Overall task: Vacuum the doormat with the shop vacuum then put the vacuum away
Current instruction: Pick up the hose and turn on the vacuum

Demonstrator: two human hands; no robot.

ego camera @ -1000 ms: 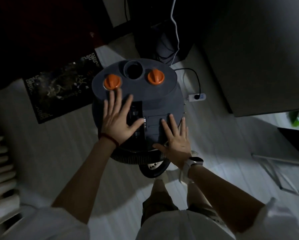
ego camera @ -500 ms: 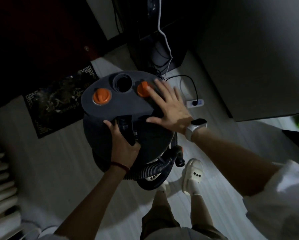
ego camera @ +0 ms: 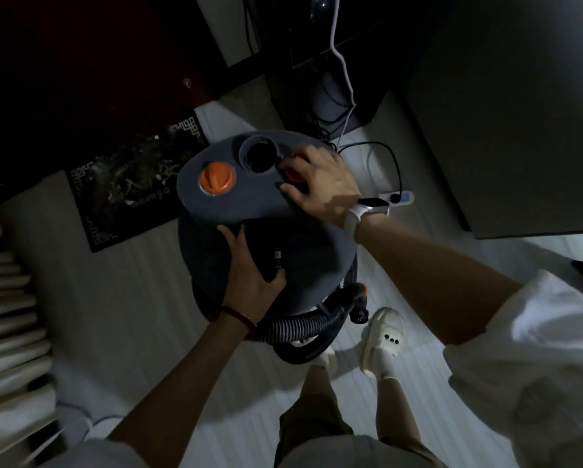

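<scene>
The room was dim, lit only in patches across a pale plank floor (ego camera: 121, 298). The grey shop vacuum (ego camera: 266, 238) stood in the middle of that floor, just beside the dark patterned doormat (ego camera: 131, 187), which lay against a dark red door (ego camera: 80, 62) at the far left. The person stood over the vacuum. Their left hand (ego camera: 249, 268) was wrapped round the black carry handle (ego camera: 273, 261) on top of the drum, fingers curled about it. Their right hand (ego camera: 320, 184), a white watch (ego camera: 367, 207) on its wrist, closed its fingers round the right orange knob (ego camera: 291, 175) on the lid; the left orange knob (ego camera: 216, 179) sat uncovered, with an open round port (ego camera: 259, 157) between the two. A ribbed black hose (ego camera: 293, 327) curled round the base near the person's pale shoes (ego camera: 383, 336). Beyond the vacuum a white power strip (ego camera: 398, 198) lay on the floor with a black cord (ego camera: 384, 153) plugged in, and a white cable (ego camera: 342, 62) hung down in front of a dark cabinet. A large grey surface (ego camera: 502, 113) filled the right side, and cream slats (ego camera: 9, 298) lined the left edge.
</scene>
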